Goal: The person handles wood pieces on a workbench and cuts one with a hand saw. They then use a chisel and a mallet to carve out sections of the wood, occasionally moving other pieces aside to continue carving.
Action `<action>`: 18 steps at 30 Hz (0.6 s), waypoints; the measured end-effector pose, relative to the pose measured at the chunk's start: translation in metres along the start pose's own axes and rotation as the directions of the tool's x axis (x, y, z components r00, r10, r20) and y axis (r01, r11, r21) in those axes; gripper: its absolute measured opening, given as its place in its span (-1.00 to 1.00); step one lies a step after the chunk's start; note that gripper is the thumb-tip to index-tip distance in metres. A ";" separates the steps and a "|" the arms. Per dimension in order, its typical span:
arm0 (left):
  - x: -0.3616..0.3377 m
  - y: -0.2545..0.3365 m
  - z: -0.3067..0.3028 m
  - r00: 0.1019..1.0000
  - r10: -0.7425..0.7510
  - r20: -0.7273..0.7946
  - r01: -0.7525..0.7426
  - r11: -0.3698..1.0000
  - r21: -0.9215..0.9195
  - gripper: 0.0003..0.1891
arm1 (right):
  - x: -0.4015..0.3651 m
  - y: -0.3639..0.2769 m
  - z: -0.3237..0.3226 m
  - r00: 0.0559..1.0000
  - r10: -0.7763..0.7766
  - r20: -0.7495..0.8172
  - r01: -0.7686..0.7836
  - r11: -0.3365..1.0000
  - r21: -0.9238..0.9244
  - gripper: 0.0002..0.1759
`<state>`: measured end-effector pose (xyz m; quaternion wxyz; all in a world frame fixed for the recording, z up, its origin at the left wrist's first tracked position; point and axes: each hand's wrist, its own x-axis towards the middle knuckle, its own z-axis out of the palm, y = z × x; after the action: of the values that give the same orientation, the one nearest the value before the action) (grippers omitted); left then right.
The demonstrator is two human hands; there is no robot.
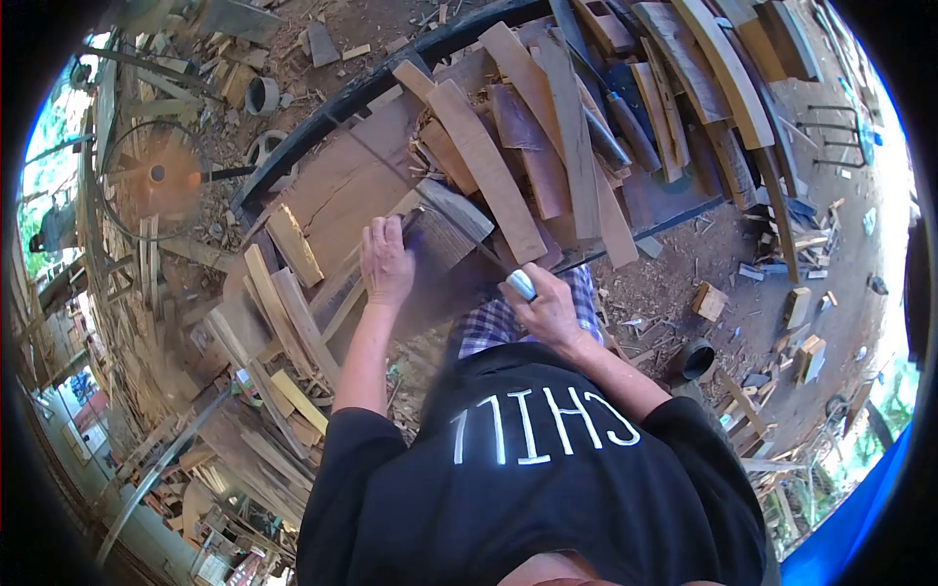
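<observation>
Now | grey, weathered plank (447, 230) gripped by left hand (386, 262) | right hand (547, 311) clamped on pale-handled tool (522, 284)

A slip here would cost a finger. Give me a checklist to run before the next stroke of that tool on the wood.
1. Left hand grips the wood piece: ok, fingers curled over its edge.
2. Right hand shut on the pale tool handle: ok.
3. Tool tip seated on the wood piece: cannot tell, it is blurred.
4. Left hand out of the tool's line: looks not ok, it lies close beside where the tool points.
5. Loose planks kept off the work: not ok, the pile crowds right beside it.
</observation>
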<state>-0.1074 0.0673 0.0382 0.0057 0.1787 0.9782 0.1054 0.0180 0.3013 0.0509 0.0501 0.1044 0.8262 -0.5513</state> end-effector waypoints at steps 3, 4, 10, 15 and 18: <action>0.001 -0.009 0.007 0.999 0.019 0.048 -0.022 0.998 0.067 -0.70 | -0.004 -0.006 0.002 0.998 0.013 0.053 -0.011 0.999 -0.044 -0.72; 0.001 -0.008 0.009 0.999 0.009 0.034 -0.012 0.997 0.078 -0.69 | -0.008 -0.007 0.000 0.998 0.006 0.065 -0.002 0.998 -0.065 -0.73; 0.003 -0.007 0.007 0.998 0.005 0.057 -0.010 0.996 0.086 -0.66 | 0.009 0.003 0.019 0.998 0.022 0.060 -0.019 0.998 -0.056 -0.70; 0.006 -0.007 0.007 0.998 0.002 0.055 -0.005 0.998 0.065 -0.75 | -0.010 -0.005 0.012 0.997 0.045 0.060 -0.044 0.999 -0.030 -0.71; 0.009 -0.008 0.009 0.993 -0.070 0.093 0.066 0.996 0.053 -0.82 | -0.020 -0.002 0.005 0.996 0.057 0.071 -0.057 0.998 0.000 -0.72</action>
<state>-0.1184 0.0654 0.0277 0.0515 0.1503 0.9847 0.0724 0.0370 0.2939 0.0549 0.0949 0.1083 0.8201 -0.5537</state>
